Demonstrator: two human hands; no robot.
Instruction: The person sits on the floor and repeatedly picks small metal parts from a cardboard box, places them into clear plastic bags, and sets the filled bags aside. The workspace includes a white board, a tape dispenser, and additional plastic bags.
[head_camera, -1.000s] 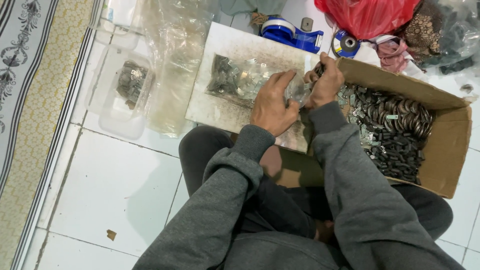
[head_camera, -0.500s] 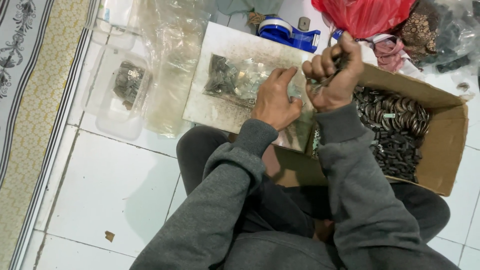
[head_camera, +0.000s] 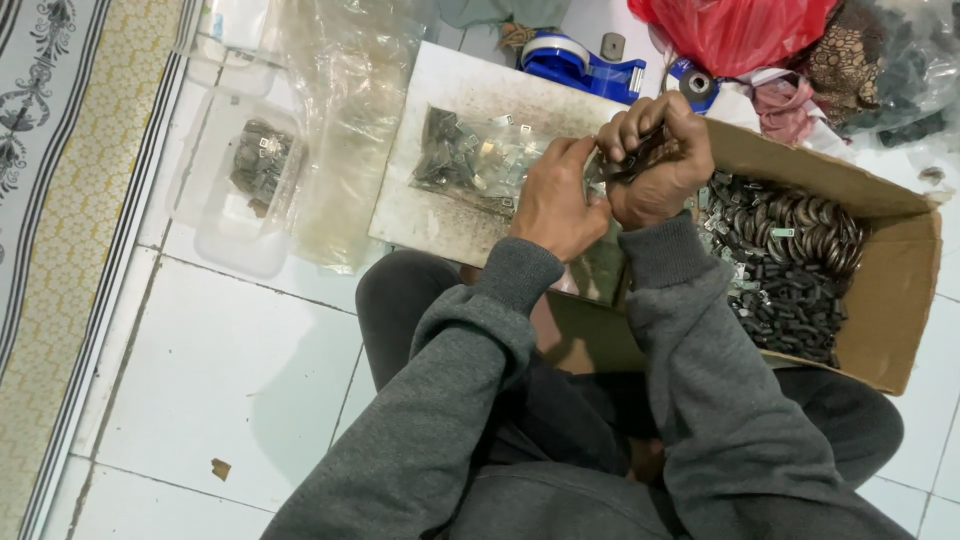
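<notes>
Nearest me are my grey sleeves and dark trousers; I sit on a white tiled floor (head_camera: 200, 370). My right hand (head_camera: 660, 160) is clenched around a bundle of small dark metal parts (head_camera: 640, 155), held above the near corner of a cardboard box (head_camera: 890, 290). My left hand (head_camera: 555, 200) touches the bundle's left end with thumb and fingertips; I cannot tell whether it grips. The box on my right holds heaps of dark rings and clips. Just past my hands, a clear bag of parts (head_camera: 470, 160) lies on a white board (head_camera: 450, 90). On the left stands a clear tub (head_camera: 240, 200). Farthest off are a blue tape dispenser (head_camera: 575, 60) and a red bag (head_camera: 740, 30).
</notes>
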